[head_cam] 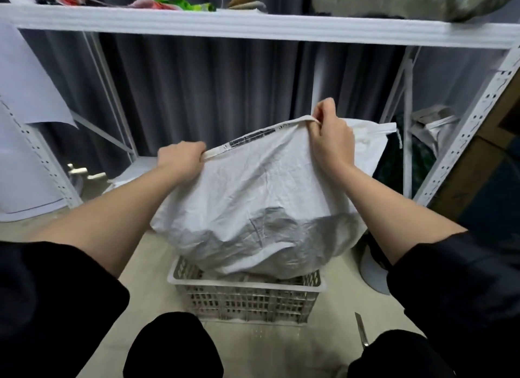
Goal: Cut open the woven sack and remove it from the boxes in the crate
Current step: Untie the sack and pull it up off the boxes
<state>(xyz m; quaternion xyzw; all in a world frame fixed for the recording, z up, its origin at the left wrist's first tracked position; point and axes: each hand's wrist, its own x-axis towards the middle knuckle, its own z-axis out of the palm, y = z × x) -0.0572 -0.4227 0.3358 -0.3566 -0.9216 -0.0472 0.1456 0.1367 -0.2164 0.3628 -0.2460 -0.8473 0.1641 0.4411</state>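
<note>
White shelving rack (253, 26) fills the background, grey curtain (197, 91) behind it. Woven sack (253, 186) is next biggest: white, crumpled, lifted up over the crate (247, 296), lower end hanging down to the crate's far rim. Crate sits on the floor between my knees. Boxes inside are mostly hidden; only a sliver of contents (253, 278) shows under the sack near the front rim, can't tell how many.

My left hand (183, 159) is fisted tight round the sack's hemmed edge at its left end. My right hand (330, 140) pinches the same hem higher up, fingers curled over it.

Knife or scissors (361, 331) lies on the floor right of the crate, untouched by either hand.

Progress guess: cutting looks done, sack mostly pulled off. Left: clear it fully off the crate, set it aside.
</note>
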